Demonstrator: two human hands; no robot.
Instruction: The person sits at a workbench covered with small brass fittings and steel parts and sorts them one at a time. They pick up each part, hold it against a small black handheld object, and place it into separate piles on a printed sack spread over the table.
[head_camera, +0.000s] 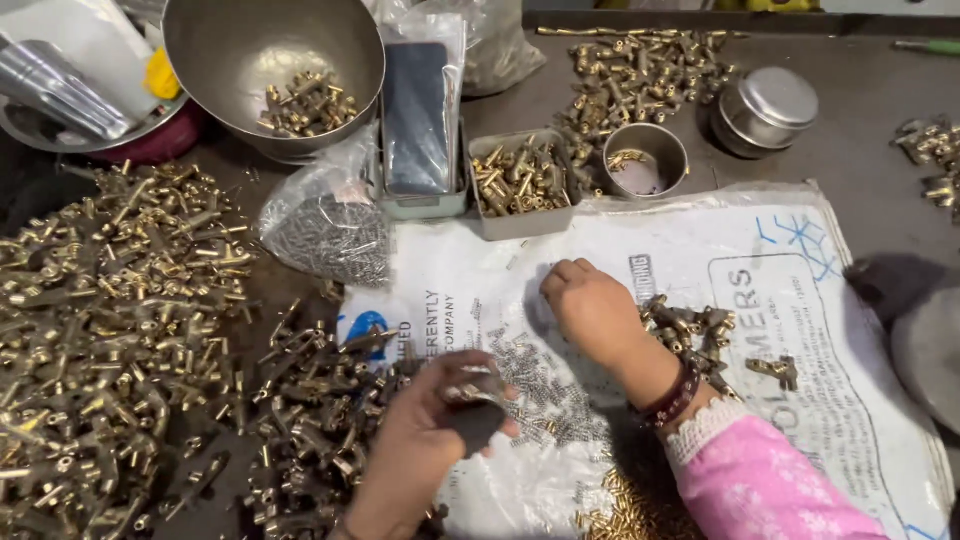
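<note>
My left hand (425, 435) is curled around a small metal part (470, 385), held just above a scatter of tiny grey springs (545, 390) on a white printed plastic sack (800, 300). My right hand (590, 305), in a pink sleeve with a dark bangle, rests knuckles-down on the sack with fingers closed; what it pinches, if anything, is hidden. A small heap of brass fittings (700, 330) lies right behind that wrist. A large pile of brass parts (110, 330) covers the table to my left.
At the back stand a steel bowl (230, 40) with brass pieces, a clear bag of small screws (325, 230), a phone in a tray (418, 120), a square tin of brass pins (520, 225), a steel cup (645, 160), a lidded steel pot (768, 110) and more brass parts (640, 70).
</note>
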